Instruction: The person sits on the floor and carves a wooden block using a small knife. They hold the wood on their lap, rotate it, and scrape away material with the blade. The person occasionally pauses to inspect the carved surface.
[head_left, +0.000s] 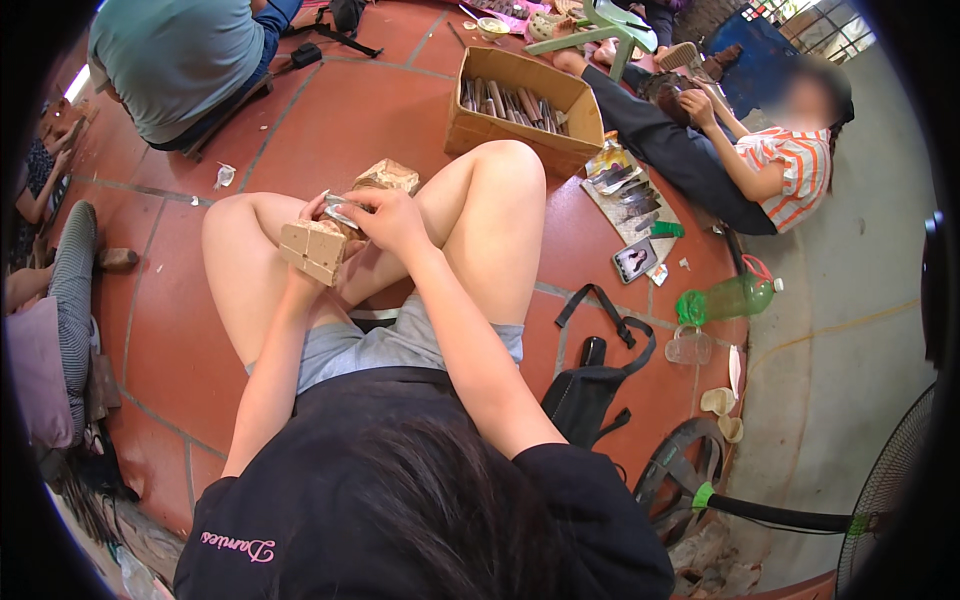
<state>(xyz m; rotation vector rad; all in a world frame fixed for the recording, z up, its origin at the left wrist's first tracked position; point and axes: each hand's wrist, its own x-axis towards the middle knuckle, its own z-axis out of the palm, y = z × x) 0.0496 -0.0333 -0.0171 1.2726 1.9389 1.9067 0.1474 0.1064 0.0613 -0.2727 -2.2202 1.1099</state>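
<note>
Between my bent knees, a pale wooden piece with a flat, squared end (313, 252) is held up. My left hand (316, 208) is wrapped round it from the far side, mostly hidden behind the wood, with some fingers showing at its upper edge. My right hand (392, 220) is closed, its fingers pinching a small grey-white folded piece (346, 211) against the wood. Its material is too small to tell. Just beyond my hands is rough, carved-looking light wood (388, 176); I cannot tell whether it belongs to the same piece.
Past my right knee stands a cardboard box (520, 142) of handled tools. Right of it lie a board with dark blades (625, 195), a phone (636, 260), a green bottle (728, 300), a black bag (585, 395) and a fan (885, 510). Other people sit around on the tiled floor (170, 330).
</note>
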